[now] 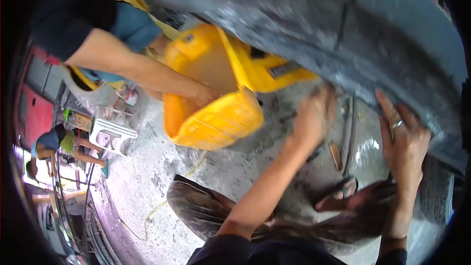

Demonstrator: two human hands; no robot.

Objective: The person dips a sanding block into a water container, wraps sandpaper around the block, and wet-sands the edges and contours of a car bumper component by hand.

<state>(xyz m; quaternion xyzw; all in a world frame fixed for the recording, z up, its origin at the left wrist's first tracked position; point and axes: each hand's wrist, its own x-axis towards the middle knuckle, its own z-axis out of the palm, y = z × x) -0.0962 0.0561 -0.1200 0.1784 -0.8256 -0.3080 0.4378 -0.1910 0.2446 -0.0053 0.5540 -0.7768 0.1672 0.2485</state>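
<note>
A grey, wet car body panel (314,25) stretches across the top right, with a dark sill-like lower edge. My left hand (315,113) is up at that edge, smeared by motion; whether it holds anything is hidden. Against the same edge, farther right, my right hand (406,140) rests with fingers stretched and apart, a ring on one finger. Left of my hands stands a yellow tub (213,127) of cloudy water. A co-worker's hand (206,94) is dipped into it.
Beneath me lies a stained concrete floor (147,167) with a thin yellow cord. A flat brown piece (336,157) lies near my sandalled foot (338,196). A tyre (436,189) is at right. Farther left are a white stool (113,135) and a bending person (51,142).
</note>
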